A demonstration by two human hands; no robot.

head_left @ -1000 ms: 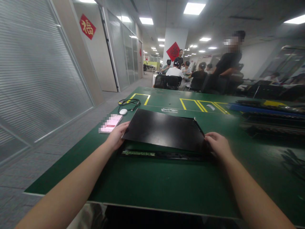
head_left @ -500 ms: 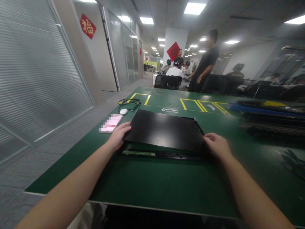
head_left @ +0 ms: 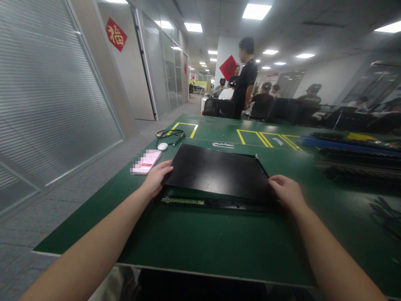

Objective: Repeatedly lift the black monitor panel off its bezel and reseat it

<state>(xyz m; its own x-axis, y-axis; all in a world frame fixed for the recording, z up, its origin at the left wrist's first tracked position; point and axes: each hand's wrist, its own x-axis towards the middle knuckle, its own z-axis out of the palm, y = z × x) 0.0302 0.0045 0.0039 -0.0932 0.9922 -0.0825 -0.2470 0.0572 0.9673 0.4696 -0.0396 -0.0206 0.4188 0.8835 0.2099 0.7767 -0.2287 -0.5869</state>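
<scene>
A black flat screen panel (head_left: 216, 169) is tilted over a dark frame, its near edge lifted. Along the near side of the frame (head_left: 241, 205) a green circuit board strip (head_left: 183, 201) shows at the left. My left hand (head_left: 157, 177) is closed on the panel's left edge, thumb on top. My right hand (head_left: 286, 188) pinches the panel's right edge near its front corner. The fingers under the panel are hidden on both sides.
Left of the panel lie a lit phone (head_left: 146, 162), a white mouse-like object (head_left: 162, 146) and a coiled black cable (head_left: 171, 134). Dark panels are stacked (head_left: 357, 161) at the right. Yellow tape (head_left: 247, 133) marks the green table (head_left: 213, 242). A person (head_left: 246, 81) stands beyond it.
Both hands and the panel have hardly moved. The standing person in the background has shifted to the left.
</scene>
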